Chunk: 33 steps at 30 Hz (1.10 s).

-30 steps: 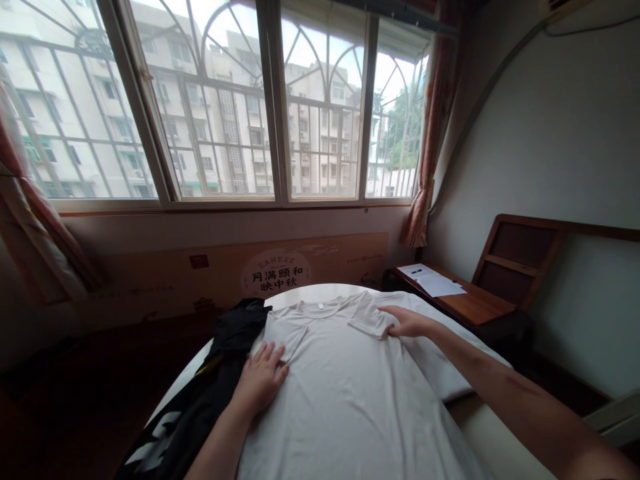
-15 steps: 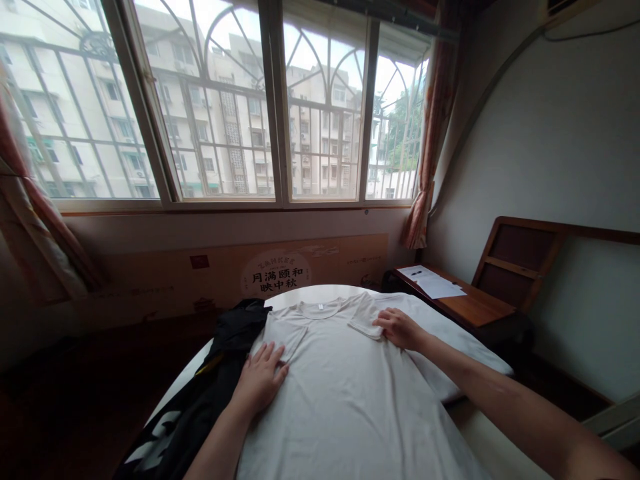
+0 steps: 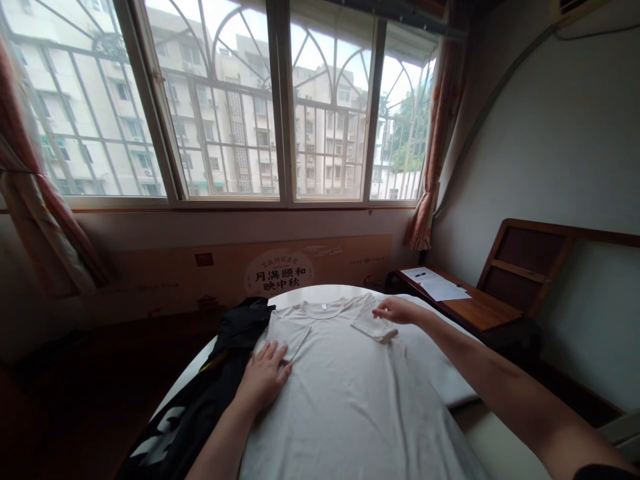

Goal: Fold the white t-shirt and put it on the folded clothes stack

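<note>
A white T-shirt [image 3: 340,387] lies spread front up on a round white table [image 3: 300,291], its neckline at the far side. My left hand [image 3: 264,375] rests flat with fingers spread on the shirt's left edge, just below the left sleeve [image 3: 287,333]. At the far right shoulder, my right hand [image 3: 399,311] has its fingers bent together on the cloth at the top of the right sleeve [image 3: 375,327]. The fingertips are partly hidden. The right sleeve lies folded inward over the shirt.
Black clothing [image 3: 200,393] with a white print lies along the table's left side. More white cloth [image 3: 440,360] is under my right forearm. Papers [image 3: 440,288] with a pen lie on a wooden stand [image 3: 493,313] at right. A printed board [image 3: 165,273] stands below the window.
My right hand has let go of the right sleeve's lower edge and moved up to the shoulder. My left hand stays on the shirt. The view has shifted slightly.
</note>
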Motion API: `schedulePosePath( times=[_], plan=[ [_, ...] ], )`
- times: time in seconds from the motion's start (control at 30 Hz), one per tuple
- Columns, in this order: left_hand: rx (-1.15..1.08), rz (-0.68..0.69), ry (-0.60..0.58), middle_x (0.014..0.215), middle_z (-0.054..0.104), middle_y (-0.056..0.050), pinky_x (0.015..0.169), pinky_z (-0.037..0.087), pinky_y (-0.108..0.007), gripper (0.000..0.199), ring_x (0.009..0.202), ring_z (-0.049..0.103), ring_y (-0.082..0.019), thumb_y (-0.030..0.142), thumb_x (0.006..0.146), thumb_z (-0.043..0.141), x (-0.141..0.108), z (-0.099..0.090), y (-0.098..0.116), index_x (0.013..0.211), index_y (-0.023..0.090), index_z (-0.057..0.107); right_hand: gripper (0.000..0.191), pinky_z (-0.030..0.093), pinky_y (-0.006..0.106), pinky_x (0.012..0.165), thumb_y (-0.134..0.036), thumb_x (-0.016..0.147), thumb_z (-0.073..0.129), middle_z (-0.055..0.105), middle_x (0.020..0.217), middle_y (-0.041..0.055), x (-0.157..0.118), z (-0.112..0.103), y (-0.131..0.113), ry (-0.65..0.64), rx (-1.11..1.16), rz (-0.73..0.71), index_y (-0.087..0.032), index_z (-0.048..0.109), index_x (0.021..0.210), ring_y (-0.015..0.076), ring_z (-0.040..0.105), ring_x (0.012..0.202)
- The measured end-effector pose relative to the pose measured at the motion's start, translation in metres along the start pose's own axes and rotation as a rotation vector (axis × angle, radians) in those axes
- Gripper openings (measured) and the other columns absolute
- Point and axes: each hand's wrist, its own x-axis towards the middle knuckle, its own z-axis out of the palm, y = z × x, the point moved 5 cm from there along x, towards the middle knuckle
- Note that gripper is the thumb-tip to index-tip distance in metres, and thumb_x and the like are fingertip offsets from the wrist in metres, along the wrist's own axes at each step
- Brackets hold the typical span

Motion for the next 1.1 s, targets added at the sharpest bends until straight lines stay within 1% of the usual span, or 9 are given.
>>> schedulePosePath(
  times=[0.13, 0.23, 0.33, 0.47, 0.6, 0.73, 0.87, 1.0, 1.1],
  plan=[
    [-0.002, 0.003, 0.007, 0.162, 0.038, -0.01, 0.122, 0.023, -0.052, 0.059, 0.152, 0.028, -0.028, 0.044, 0.096, 0.039, 0.0, 0.0, 0.0, 0.15, 0.023, 0.048, 0.045, 0.049, 0.037, 0.099, -0.033, 0.102, 0.037, 0.069, 0.131, 0.0108, 0.038, -0.011, -0.003, 0.175, -0.039, -0.02, -0.021, 0.062, 0.139, 0.0249, 0.065, 0.115],
    [-0.007, 0.001, 0.003, 0.162, 0.038, -0.01, 0.122, 0.023, -0.052, 0.059, 0.152, 0.028, -0.029, 0.045, 0.096, 0.039, 0.0, 0.0, -0.001, 0.15, 0.023, 0.049, 0.05, 0.037, 0.044, 0.115, -0.026, 0.097, 0.047, 0.054, 0.149, 0.0126, 0.056, 0.014, -0.012, 0.149, -0.098, -0.059, -0.02, 0.053, 0.147, 0.0276, 0.049, 0.139],
    [-0.014, 0.0, -0.004, 0.162, 0.037, -0.01, 0.122, 0.023, -0.052, 0.059, 0.152, 0.028, -0.029, 0.044, 0.096, 0.039, -0.002, -0.001, -0.001, 0.149, 0.023, 0.049, 0.056, 0.029, 0.055, 0.119, -0.032, 0.092, 0.057, 0.048, 0.154, 0.0164, 0.058, 0.052, -0.018, 0.048, -0.165, -0.077, -0.019, 0.053, 0.146, 0.0341, 0.04, 0.145],
    [-0.015, -0.001, -0.014, 0.162, 0.036, -0.01, 0.122, 0.022, -0.053, 0.059, 0.152, 0.027, -0.029, 0.044, 0.096, 0.039, -0.002, 0.0, 0.0, 0.15, 0.023, 0.048, 0.054, 0.023, 0.063, 0.118, -0.04, 0.099, 0.047, 0.044, 0.156, 0.0197, 0.049, 0.086, -0.014, -0.019, -0.226, -0.059, -0.015, 0.05, 0.148, 0.0378, 0.035, 0.147],
    [-0.014, 0.0, -0.02, 0.163, 0.036, -0.01, 0.122, 0.021, -0.053, 0.059, 0.153, 0.025, -0.029, 0.044, 0.096, 0.04, -0.001, 0.001, 0.0, 0.151, 0.023, 0.047, 0.053, 0.021, 0.065, 0.118, -0.039, 0.102, 0.04, 0.043, 0.157, 0.0185, 0.046, 0.09, -0.012, -0.018, -0.254, -0.06, -0.017, 0.047, 0.15, 0.037, 0.034, 0.148],
    [0.003, 0.003, -0.02, 0.163, 0.035, -0.01, 0.122, 0.021, -0.053, 0.058, 0.153, 0.026, -0.029, 0.044, 0.097, 0.038, -0.002, 0.0, 0.001, 0.151, 0.023, 0.046, 0.053, 0.016, 0.065, 0.119, -0.037, 0.102, 0.042, 0.042, 0.158, 0.0174, 0.042, 0.073, -0.031, 0.046, -0.267, -0.079, -0.019, 0.044, 0.152, 0.0357, 0.032, 0.149],
    [0.015, 0.006, -0.03, 0.164, 0.033, -0.011, 0.122, 0.021, -0.054, 0.059, 0.153, 0.025, -0.029, 0.044, 0.097, 0.037, -0.004, -0.001, 0.002, 0.153, 0.023, 0.044, 0.05, 0.011, 0.061, 0.123, -0.03, 0.101, 0.045, 0.045, 0.157, 0.0114, -0.001, 0.049, -0.09, 0.169, -0.212, -0.221, -0.023, 0.047, 0.151, 0.0329, 0.026, 0.152],
    [0.028, 0.014, -0.019, 0.164, 0.033, -0.011, 0.122, 0.021, -0.054, 0.06, 0.153, 0.024, -0.03, 0.044, 0.098, 0.036, -0.004, -0.001, 0.002, 0.153, 0.022, 0.043, 0.052, 0.018, 0.061, 0.123, -0.025, 0.096, 0.053, 0.049, 0.154, 0.0097, -0.098, 0.041, -0.153, 0.193, -0.041, -0.379, -0.027, 0.05, 0.148, 0.0324, 0.03, 0.151],
    [0.036, 0.012, -0.018, 0.164, 0.032, -0.012, 0.121, 0.022, -0.054, 0.06, 0.153, 0.024, -0.031, 0.044, 0.098, 0.035, -0.003, 0.0, 0.003, 0.153, 0.021, 0.043, 0.062, 0.029, 0.058, 0.121, -0.025, 0.093, 0.06, 0.047, 0.156, 0.0073, -0.176, 0.057, -0.169, 0.142, 0.025, -0.403, -0.035, 0.043, 0.152, 0.0314, 0.033, 0.149]
  ],
)
